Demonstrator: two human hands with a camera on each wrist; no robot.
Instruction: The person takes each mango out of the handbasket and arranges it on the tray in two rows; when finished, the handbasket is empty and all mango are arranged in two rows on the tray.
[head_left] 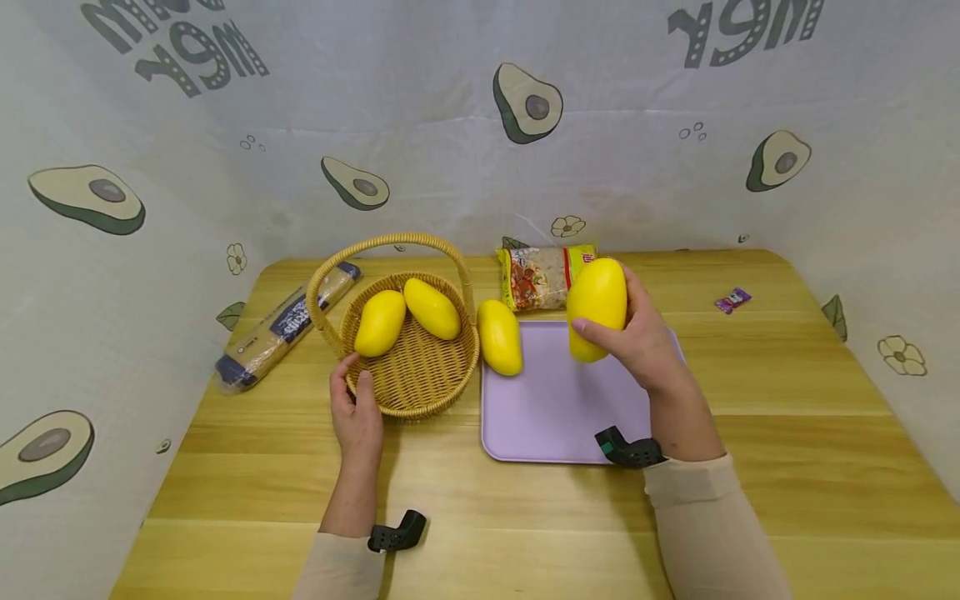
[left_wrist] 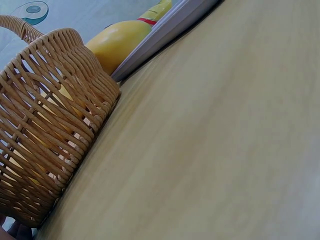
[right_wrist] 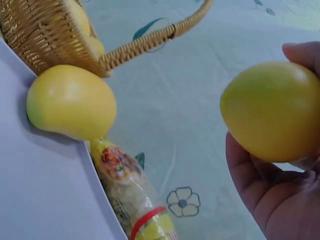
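In the head view my right hand [head_left: 637, 337] grips a yellow mango [head_left: 600, 300], holding it above the lilac tray [head_left: 570, 417]. The right wrist view shows thumb and fingers around this held mango [right_wrist: 270, 112]. My left hand [head_left: 358, 417] holds the near left rim of a wicker basket [head_left: 420, 410], thumb over the edge and fingers along the outside. Two mangoes [head_left: 380, 323] lie inside the basket towards the back. Another mango [head_left: 500, 337] rests at the tray's left edge, beside the basket. Only a bit of the left hand shows in the left wrist view.
A packaged food bag [head_left: 540, 279] lies behind the tray. Left of the basket is a long clear-and-blue packet [head_left: 288, 329]. A small purple wrapped sweet [head_left: 732, 300] lies at the right on the wooden table [head_left: 787, 467]. The basket's tall handle [head_left: 397, 240] arches above it.
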